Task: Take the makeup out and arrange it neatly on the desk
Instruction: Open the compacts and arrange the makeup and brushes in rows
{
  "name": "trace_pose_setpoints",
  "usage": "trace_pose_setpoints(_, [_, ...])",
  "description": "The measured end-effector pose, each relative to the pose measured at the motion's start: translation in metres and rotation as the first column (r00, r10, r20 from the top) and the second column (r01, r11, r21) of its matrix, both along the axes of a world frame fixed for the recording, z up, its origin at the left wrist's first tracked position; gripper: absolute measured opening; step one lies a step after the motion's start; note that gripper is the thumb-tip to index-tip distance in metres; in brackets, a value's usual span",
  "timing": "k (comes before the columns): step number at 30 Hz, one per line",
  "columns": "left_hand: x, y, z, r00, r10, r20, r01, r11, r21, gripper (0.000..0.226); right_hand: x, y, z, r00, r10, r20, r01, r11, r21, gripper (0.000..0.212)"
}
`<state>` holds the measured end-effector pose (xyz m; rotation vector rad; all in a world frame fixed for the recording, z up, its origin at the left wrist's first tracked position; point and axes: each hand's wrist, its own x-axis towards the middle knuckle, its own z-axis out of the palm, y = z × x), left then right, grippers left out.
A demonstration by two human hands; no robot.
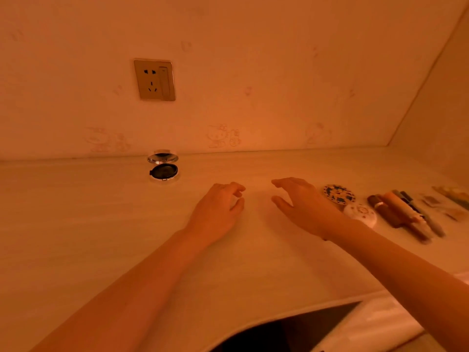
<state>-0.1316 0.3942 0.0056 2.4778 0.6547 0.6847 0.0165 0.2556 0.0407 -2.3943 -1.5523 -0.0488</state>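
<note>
The left hand (218, 212) was loosely curled and empty, and the right hand (304, 207) was spread and empty, both low over the desk (101, 224). The open compact (163, 166) sat near the wall, well apart from them. It was probably light, slick and fragile at the hinge, so best gripped by its base rim.

Left grip (218, 212) curls loosely; right grip (305, 207) seems relaxed.

Bare left grip (215, 212), right grip (308, 207) and forearms (142, 275); dark speck (325, 239) at right wrist.
</note>
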Motion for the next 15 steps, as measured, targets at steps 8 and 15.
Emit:
trace_pose_setpoints(8, [0.071,-0.061,0.000,0.992,-0.124,0.025,0.125,0.990,-0.062,0.027,0.057,-0.060,0.015,0.983,-0.181,-0.007,0.180,0.980,-0.079,0.041])
trace_pose_setpoints(15, [0.125,-0.077,0.008,0.990,-0.138,-0.013,0.131,0.963,-0.234,0.030,0.107,-0.076,0.020,0.946,-0.310,-0.094,0.292,0.942,-0.164,0.041])
